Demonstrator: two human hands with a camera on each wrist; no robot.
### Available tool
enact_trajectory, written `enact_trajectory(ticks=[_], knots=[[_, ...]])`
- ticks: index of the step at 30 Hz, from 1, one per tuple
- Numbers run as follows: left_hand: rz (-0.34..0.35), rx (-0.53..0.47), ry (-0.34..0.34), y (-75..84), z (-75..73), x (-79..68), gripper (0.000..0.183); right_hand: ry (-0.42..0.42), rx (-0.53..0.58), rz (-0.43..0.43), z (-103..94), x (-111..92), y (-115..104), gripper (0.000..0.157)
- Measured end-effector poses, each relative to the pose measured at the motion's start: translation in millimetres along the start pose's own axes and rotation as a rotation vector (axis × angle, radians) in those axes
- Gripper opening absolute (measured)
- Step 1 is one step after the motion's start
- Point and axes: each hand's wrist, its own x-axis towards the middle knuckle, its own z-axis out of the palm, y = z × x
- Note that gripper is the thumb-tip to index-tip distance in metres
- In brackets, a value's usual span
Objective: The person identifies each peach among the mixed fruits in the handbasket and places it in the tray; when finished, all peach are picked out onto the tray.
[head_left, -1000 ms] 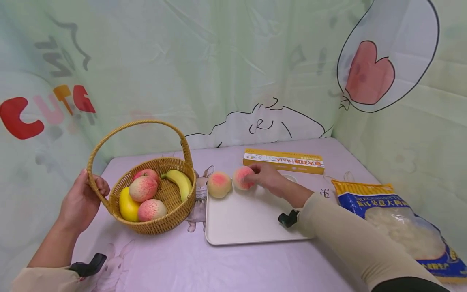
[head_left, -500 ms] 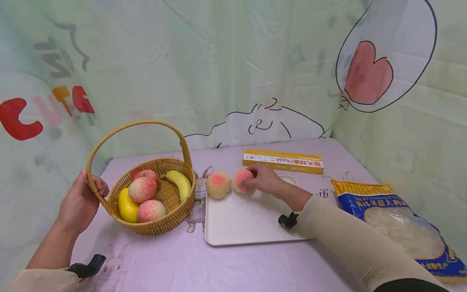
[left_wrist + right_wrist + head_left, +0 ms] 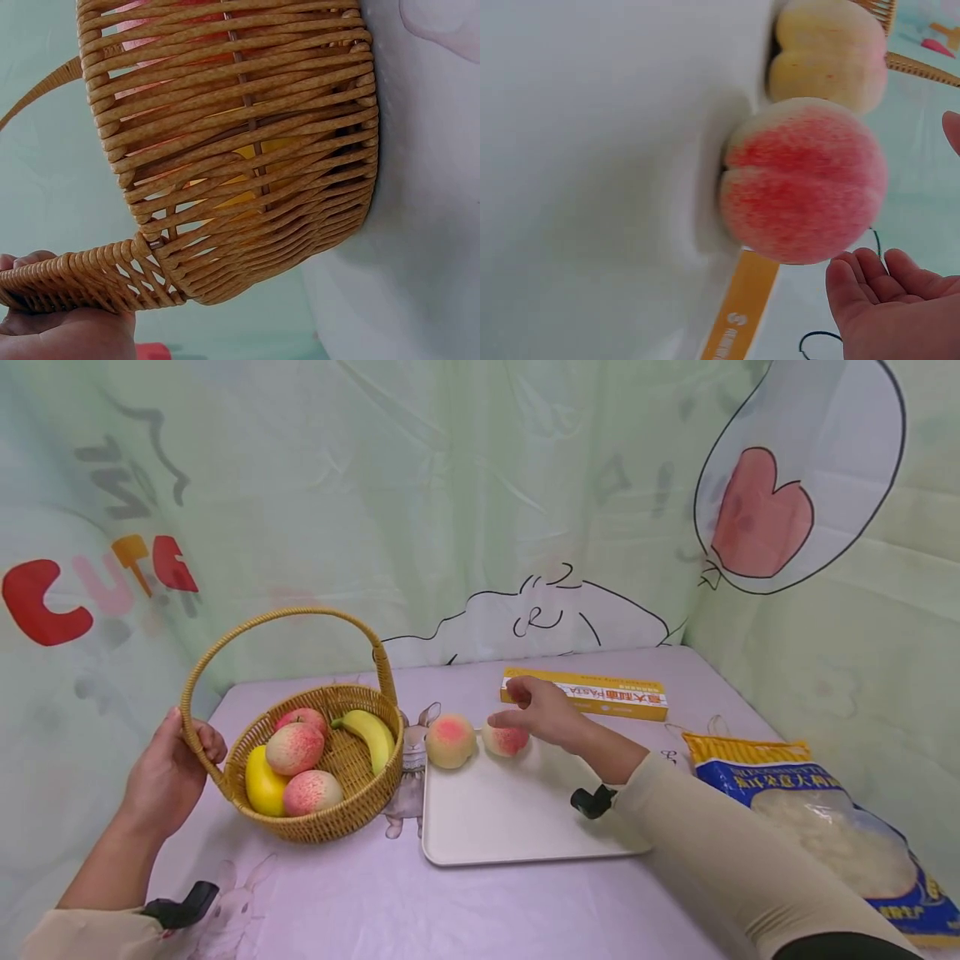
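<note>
My left hand [image 3: 167, 768] grips the handle of a wicker basket [image 3: 330, 823] at its left side; the left wrist view shows the fingers round the woven handle [image 3: 82, 281]. Inside the basket lie a banana [image 3: 369, 737], a yellow fruit [image 3: 262, 783], a red fruit and two pink-speckled peaches [image 3: 295, 748]. On the white tray [image 3: 510, 818], a pink peach [image 3: 510, 742] sits beside a yellowish peach [image 3: 450, 742] at the far left corner. My right hand [image 3: 553, 714] hovers over the pink peach, thumb and fingers spread apart. In the right wrist view the fingertips [image 3: 844, 274] are off the peach's lower edge.
A yellow pasta box [image 3: 615, 695] lies behind the tray. To the right, a blue and yellow bag [image 3: 817, 827] lies on the table. Printed curtains [image 3: 450, 510] enclose the back and sides.
The right hand has let go of the pink peach, its fingers parting and lifting slightly, and the peach stays on the tray. The left hand and basket have stayed put.
</note>
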Motion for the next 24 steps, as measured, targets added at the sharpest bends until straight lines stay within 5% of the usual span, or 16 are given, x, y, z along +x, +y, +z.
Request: enact_trajectory(ticks=[6,24], knots=[[-0.004,0.004,-0.004,0.0,-0.1,-0.1,0.041,0.007,0.053,-0.044,-4.4,-1,-17,0.078],[-0.002,-0.018,-0.010,-0.9,-0.9,0.0,0.041,-0.011,-0.013,-0.089,4.4,1,-55,0.062]])
